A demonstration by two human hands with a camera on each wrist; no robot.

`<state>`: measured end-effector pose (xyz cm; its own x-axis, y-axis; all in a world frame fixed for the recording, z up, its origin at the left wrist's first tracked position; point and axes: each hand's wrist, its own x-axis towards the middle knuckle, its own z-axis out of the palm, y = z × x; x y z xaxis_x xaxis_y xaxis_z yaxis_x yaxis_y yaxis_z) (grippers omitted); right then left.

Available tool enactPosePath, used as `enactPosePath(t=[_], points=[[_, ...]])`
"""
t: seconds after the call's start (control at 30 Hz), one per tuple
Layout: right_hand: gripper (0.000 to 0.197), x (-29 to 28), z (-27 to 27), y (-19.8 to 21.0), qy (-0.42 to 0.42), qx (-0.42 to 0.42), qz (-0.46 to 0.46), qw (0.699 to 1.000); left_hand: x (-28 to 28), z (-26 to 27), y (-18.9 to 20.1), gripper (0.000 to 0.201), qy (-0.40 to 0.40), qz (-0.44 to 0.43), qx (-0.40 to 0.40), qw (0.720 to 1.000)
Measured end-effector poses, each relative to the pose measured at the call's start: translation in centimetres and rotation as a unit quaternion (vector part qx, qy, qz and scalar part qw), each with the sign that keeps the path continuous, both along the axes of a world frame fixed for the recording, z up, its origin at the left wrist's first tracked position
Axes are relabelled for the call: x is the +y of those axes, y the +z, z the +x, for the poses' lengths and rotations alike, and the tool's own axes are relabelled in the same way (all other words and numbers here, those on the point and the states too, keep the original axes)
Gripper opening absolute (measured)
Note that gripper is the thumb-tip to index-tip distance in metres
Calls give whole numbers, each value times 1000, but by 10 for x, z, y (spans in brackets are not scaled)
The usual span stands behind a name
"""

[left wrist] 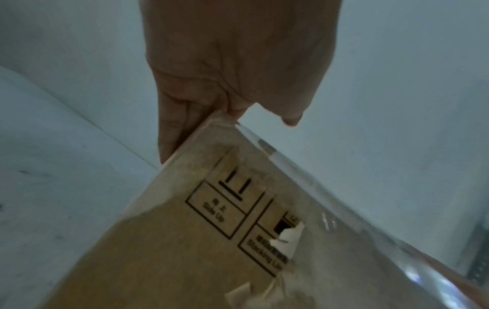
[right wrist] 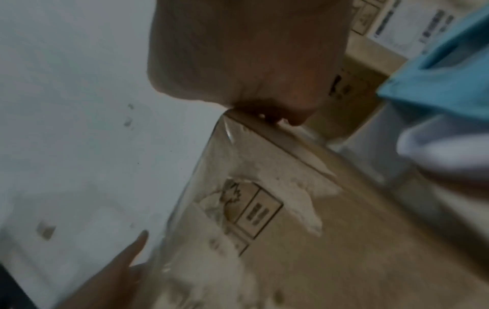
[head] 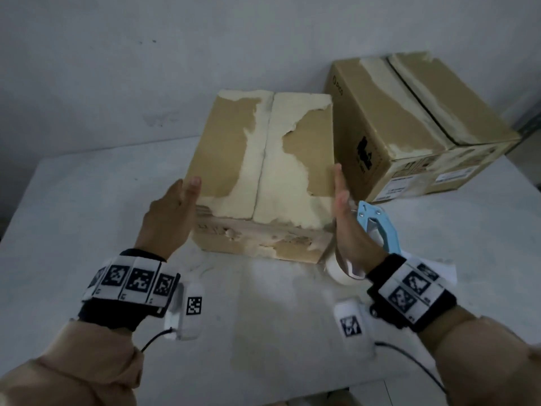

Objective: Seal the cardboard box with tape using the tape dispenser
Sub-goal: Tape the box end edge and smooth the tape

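The worn cardboard box (head: 263,171) stands on the white table (head: 87,215) with both top flaps down and a bare seam along the middle. My left hand (head: 172,212) lies flat against its left side, fingers straight. My right hand (head: 347,227) presses flat on the right side. The left wrist view shows the left hand (left wrist: 238,73) at the box (left wrist: 185,240) corner, thumb free above the top edge. In the right wrist view the right hand (right wrist: 251,62) meets the box (right wrist: 317,230) edge. The blue tape dispenser (head: 377,227) lies on the table behind my right hand, its blue body (right wrist: 436,73) untouched.
A second, larger cardboard box (head: 409,127) stands at the back right, close to the first box. A white tape roll (head: 336,268) sits by the dispenser under my right wrist. A grey wall rises behind the table.
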<state>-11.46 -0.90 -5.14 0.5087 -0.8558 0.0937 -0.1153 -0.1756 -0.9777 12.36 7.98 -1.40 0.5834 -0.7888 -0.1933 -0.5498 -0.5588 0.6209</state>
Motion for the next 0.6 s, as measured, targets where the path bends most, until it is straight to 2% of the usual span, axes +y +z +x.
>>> enactPosePath(t=[0.1,0.13,0.2,0.23,0.3,0.4,0.5,0.6], points=[[114,-33,-1,9,38,127,-38,990,7,-10,-4,63,0,14,-47,999],[115,-42,-1,13,42,194,-68,978,8,-13,-5,66,-4,12,-84,996],[105,-48,2,23,21,314,-169,934,7,-19,-5,81,-36,-18,-184,982],[100,-44,7,28,16,331,-224,917,4,-22,-4,86,-67,-37,-225,971],[96,-30,19,34,33,321,-290,901,-6,-30,-3,86,-135,-60,-272,951],[90,-16,41,26,57,316,-349,881,-22,-41,-10,77,-215,-52,-285,933],[84,-12,49,16,81,369,-372,848,-25,-43,-24,71,-257,-21,-313,914],[80,-12,46,9,91,419,-409,805,-20,-36,-32,69,-283,-40,-363,887]])
